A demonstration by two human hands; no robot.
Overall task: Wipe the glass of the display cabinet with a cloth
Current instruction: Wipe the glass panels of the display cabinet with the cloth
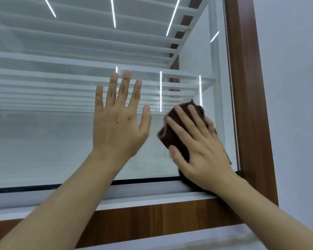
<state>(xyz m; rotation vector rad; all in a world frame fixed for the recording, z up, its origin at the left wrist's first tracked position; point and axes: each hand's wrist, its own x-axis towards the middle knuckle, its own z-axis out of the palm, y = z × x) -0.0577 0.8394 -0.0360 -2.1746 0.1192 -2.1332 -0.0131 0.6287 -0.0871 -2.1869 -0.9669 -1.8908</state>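
The glass pane (43, 145) of the display cabinet fills most of the view, hazy in its lower half. A dark brown cloth (172, 134) lies flat against the pane's lower right corner, close to the wooden frame. My right hand (199, 148) presses on the cloth with fingers spread over it. My left hand (119, 120) rests flat on the glass just left of the cloth, fingers apart, holding nothing. Part of the cloth is hidden under my right palm.
A dark wooden frame (248, 98) borders the glass on the right and a wooden rail (161, 219) runs below. A white track (61, 193) sits under the pane. Inside the cabinet are white glass shelves (179, 76) with thin light strips. A pale wall (296, 123) lies to the right.
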